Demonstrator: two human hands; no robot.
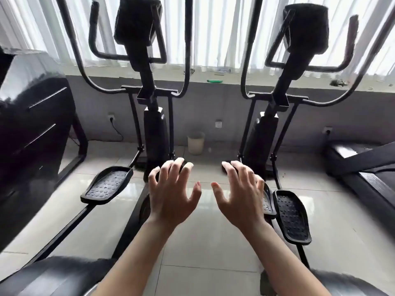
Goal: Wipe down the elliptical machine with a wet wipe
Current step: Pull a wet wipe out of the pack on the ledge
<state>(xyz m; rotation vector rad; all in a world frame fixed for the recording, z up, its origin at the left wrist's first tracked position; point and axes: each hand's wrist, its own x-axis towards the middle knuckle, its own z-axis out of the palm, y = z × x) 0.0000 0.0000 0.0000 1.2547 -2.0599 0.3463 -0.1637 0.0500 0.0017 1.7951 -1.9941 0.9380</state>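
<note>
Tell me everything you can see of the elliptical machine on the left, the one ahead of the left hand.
The left elliptical machine is black and stands upright on the pale tiled floor, facing the curtained window. A dark console tops its centre post, ringed by a fixed handlebar loop, with two long curved swing arms either side. Its left pedal is a textured, dimpled footplate on a rail; the right pedal is hidden behind the left hand. A glossy shroud covers the base. Nothing visibly touches it, and no wipe is in view.
</note>
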